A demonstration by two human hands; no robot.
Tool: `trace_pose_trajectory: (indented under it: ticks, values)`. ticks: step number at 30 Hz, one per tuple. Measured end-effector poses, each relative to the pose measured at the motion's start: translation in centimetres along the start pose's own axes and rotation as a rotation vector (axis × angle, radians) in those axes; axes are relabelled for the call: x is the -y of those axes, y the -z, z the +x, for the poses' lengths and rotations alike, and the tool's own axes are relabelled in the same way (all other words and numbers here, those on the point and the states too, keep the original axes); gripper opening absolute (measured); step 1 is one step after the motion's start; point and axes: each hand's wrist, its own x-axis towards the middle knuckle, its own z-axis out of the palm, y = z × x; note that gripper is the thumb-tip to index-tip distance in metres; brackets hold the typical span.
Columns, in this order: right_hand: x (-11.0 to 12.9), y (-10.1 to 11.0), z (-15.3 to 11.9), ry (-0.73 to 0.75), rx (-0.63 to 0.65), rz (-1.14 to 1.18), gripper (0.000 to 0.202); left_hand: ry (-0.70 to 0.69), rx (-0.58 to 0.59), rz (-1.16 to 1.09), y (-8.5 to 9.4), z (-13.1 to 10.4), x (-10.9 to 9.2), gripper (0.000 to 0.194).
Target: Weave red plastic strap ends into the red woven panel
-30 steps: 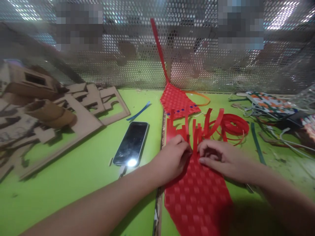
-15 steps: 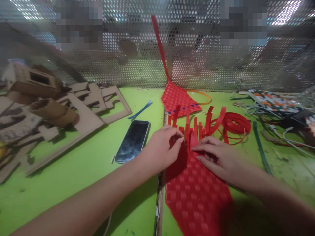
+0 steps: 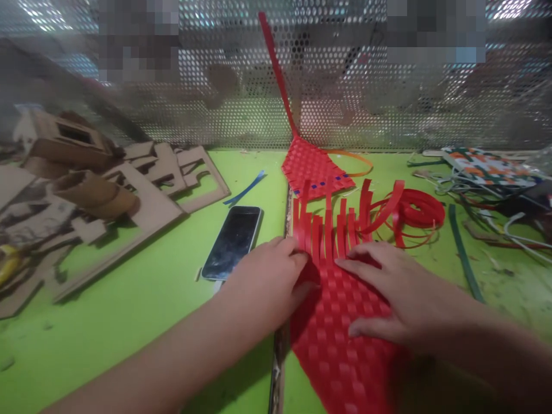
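Red mat (image 3: 340,345), woven from flat strips (image 3: 329,230), lies on the green table (image 3: 172,328) directly before the person, a position that appears to give both hands equal access. Loose ends stand up along its far edge. Left hand (image 3: 276,273) rests over the mat's left side, fingers curled inward, thumb extended; whether it pinches anything cannot be told. Right hand (image 3: 409,299) is open and spread, forefinger near the foot of the strips, thumb lower on the weave, a spacing that likely steadies the mat. Coil (image 3: 425,208) sits just beyond the right hand, seemingly within easy reach. Phone (image 3: 233,238) lies left of the weave, clear of it. Pouch (image 3: 314,164) lies by the mesh (image 3: 241,118), presumably set back for room. Cardboard (image 3: 161,208) occupies the left side, well apart from the mat.
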Motion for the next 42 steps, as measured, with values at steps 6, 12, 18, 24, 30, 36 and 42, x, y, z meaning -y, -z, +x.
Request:
trace_pose_trajectory:
  ticks: [6, 12, 18, 24, 30, 36, 42]
  values:
    - [0.0, 0.6, 0.6, -0.009, 0.055, 0.079, 0.085, -0.096, -0.038, -0.044, -0.3, 0.7, 1.3, 0.036]
    - [0.1, 0.3, 0.5, -0.025, 0.062, 0.105, 0.079, -0.105, -0.034, -0.031, -0.4, 0.3, 1.1, 0.023]
    - [-0.1, 0.4, 0.7, -0.024, 0.109, 0.124, 0.085, -0.113, -0.045, -0.057, -0.1, 0.4, 1.1, 0.013]
    - [0.0, 0.5, 0.9, -0.041, 0.079, 0.122, 0.084, -0.061, 0.013, -0.033, 0.1, 0.3, 0.5, 0.014]
    - [0.1, 0.7, 0.9, -0.055, 0.092, 0.145, 0.083, -0.067, -0.006, -0.079, 0.0, 0.2, 0.6, 0.017]
    - [-0.6, 3.1, 1.2, -0.066, -0.023, 0.212, 0.055, -0.085, -0.04, -0.027, 0.2, 0.2, 0.7, 0.021]
    - [-1.8, 3.5, 0.4, -0.036, -0.01, 0.127, 0.053, -0.084, -0.046, 0.024, 0.1, 0.3, 0.5, 0.025]
